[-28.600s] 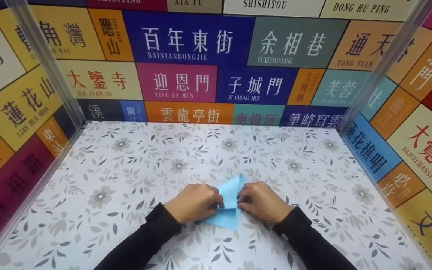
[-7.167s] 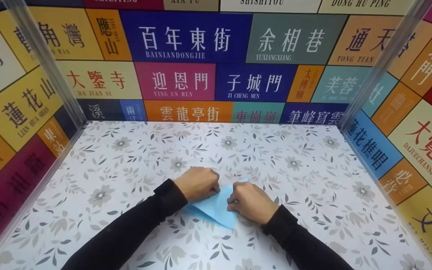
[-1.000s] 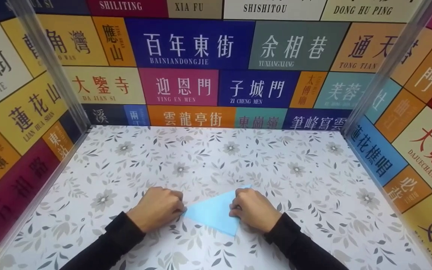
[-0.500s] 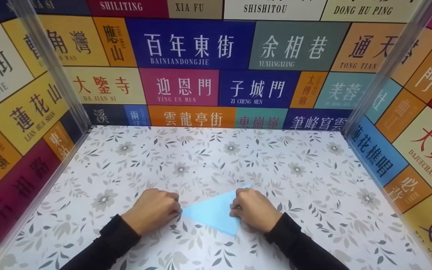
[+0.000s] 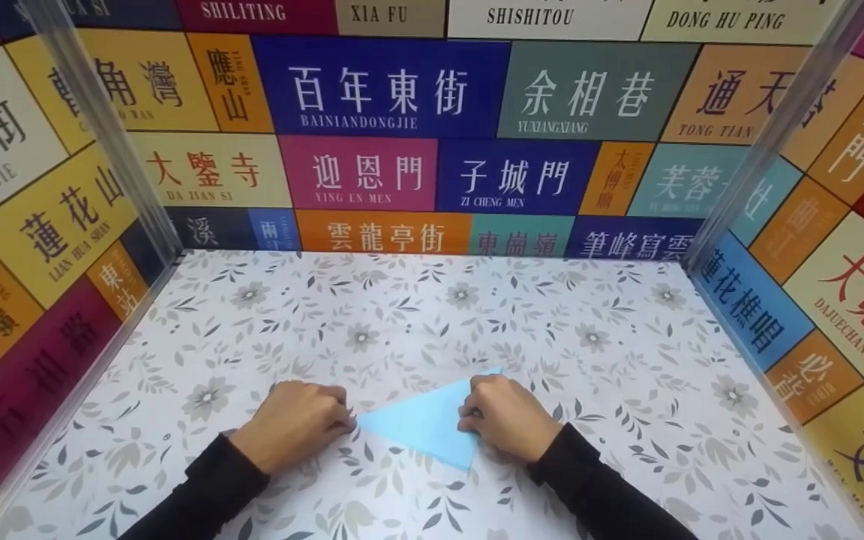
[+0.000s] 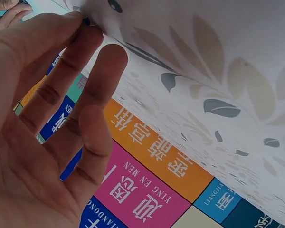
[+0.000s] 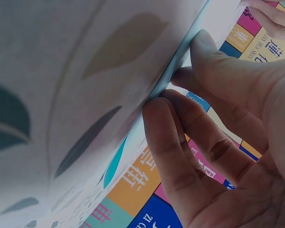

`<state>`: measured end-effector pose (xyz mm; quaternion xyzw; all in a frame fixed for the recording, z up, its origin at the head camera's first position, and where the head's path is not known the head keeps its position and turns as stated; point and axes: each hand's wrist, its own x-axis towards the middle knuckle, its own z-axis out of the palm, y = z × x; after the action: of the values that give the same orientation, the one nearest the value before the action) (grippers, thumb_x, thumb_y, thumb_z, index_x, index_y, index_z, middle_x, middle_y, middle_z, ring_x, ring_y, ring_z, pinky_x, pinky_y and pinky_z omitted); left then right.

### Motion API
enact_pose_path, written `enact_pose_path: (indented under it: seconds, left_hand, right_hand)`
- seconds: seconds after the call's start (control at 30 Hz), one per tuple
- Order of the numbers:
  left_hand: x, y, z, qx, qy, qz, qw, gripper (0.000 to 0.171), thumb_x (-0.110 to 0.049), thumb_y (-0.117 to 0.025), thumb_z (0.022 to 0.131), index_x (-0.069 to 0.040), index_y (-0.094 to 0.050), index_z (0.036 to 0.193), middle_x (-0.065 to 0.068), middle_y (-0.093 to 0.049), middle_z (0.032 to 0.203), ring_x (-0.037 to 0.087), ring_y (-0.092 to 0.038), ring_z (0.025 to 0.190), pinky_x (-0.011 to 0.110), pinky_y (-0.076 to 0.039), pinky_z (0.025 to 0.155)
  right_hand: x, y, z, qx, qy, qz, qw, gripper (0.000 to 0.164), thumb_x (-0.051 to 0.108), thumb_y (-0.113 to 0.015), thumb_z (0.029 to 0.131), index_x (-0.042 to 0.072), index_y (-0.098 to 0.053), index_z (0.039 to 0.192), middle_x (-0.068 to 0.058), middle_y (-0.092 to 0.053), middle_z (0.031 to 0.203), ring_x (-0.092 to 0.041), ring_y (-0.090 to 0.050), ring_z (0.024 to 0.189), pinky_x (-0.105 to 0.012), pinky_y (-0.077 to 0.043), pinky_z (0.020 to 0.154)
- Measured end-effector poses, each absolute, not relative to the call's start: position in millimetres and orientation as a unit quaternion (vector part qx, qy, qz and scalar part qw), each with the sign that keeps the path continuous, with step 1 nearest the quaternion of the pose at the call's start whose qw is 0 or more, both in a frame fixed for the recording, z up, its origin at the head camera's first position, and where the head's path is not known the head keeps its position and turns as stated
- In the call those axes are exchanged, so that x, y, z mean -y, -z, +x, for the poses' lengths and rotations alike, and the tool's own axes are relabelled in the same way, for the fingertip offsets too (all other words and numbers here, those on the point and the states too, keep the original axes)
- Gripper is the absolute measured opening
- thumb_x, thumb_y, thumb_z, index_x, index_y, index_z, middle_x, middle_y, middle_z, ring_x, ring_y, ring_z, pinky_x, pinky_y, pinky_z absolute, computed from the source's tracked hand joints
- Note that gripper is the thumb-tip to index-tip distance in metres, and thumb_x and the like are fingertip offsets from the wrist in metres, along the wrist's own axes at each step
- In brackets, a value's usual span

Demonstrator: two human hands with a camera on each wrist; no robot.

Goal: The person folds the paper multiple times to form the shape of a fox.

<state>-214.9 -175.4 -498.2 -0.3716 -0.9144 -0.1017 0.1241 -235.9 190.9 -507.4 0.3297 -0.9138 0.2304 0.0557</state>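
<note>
A folded sheet of light blue paper (image 5: 421, 424) lies on the table in the head view, shaped like a triangle with its narrow point to the left. My left hand (image 5: 298, 424) pinches at that point with thumb and forefinger. Its other fingers are loosely bent, as the left wrist view shows. At the paper's wide right side, my right hand (image 5: 513, 420) holds the edge and hides part of it. A small blue corner sticks out above that hand. In the right wrist view the thumb lies on the paper's edge (image 7: 173, 64), fingertips close beside it.
White cloth with grey flowers and leaves covers the table (image 5: 417, 315). Panels of coloured signs (image 5: 376, 86) stand along the back and both sides. Clear corner strips (image 5: 106, 127) join the panels.
Over the last second my left hand has slid a little leftward, showing more of the paper's point. My right hand has stayed put. Earlier the paper had raised flaps; now it lies flatter.
</note>
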Motion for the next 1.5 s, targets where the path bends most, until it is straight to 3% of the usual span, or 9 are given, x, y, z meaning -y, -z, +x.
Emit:
enact_pose_path:
  seconds: [0.27,0.67,0.87,1.2,1.5]
  left_hand:
    - [178.1,502.0,-211.2,0.922,0.115,-0.348,0.126,0.019,-0.011,-0.089,0.095,-0.029,-0.094,0.09,-0.011,-0.073,0.08,0.004,-0.051,0.06,0.027,-0.05,0.056]
    - [144.4,487.9,-223.1,0.93,0.102,-0.331,0.121,0.002,-0.02,-0.09,0.098,-0.02,-0.088,0.097,-0.005,-0.079,0.089,0.015,-0.07,0.068,0.035,-0.06,0.063]
    - [112.8,480.1,-232.8,0.934,0.114,-0.326,0.092,0.014,-0.028,-0.091,0.101,-0.016,-0.088,0.107,0.001,-0.084,0.1,0.023,-0.078,0.079,0.042,-0.067,0.072]
    - [81.8,486.2,-241.6,0.94,0.112,-0.312,0.075,0.025,-0.033,-0.093,0.099,-0.013,-0.086,0.113,0.005,-0.08,0.103,0.029,-0.078,0.082,0.044,-0.065,0.068]
    - [64.5,486.1,-251.7,0.962,0.103,-0.254,0.018,0.038,-0.039,-0.097,0.095,-0.009,-0.081,0.11,0.009,-0.076,0.102,0.033,-0.074,0.08,0.051,-0.065,0.07]
  right_hand:
    - [-190.0,506.9,-235.2,0.916,-0.228,0.327,0.049,0.009,0.013,-0.099,0.09,0.008,-0.092,0.094,0.0,-0.076,0.09,-0.022,-0.075,0.085,-0.038,-0.068,0.08]
    - [-194.7,505.7,-236.7,0.921,-0.219,0.317,0.052,0.009,0.014,-0.098,0.091,0.008,-0.092,0.095,0.001,-0.076,0.092,-0.024,-0.076,0.089,-0.04,-0.067,0.082]
    - [-194.8,505.2,-236.8,0.918,-0.211,0.33,0.063,0.009,0.012,-0.098,0.091,0.008,-0.092,0.096,-0.002,-0.078,0.093,-0.027,-0.076,0.089,-0.042,-0.068,0.082]
    - [-190.1,506.8,-237.3,0.919,-0.201,0.333,0.061,0.011,0.015,-0.099,0.09,0.009,-0.091,0.093,-0.001,-0.078,0.092,-0.024,-0.077,0.086,-0.04,-0.068,0.08]
    - [-191.0,507.3,-236.3,0.919,-0.213,0.327,0.057,0.011,0.014,-0.098,0.091,0.008,-0.091,0.097,-0.002,-0.079,0.095,-0.026,-0.079,0.09,-0.042,-0.069,0.083]
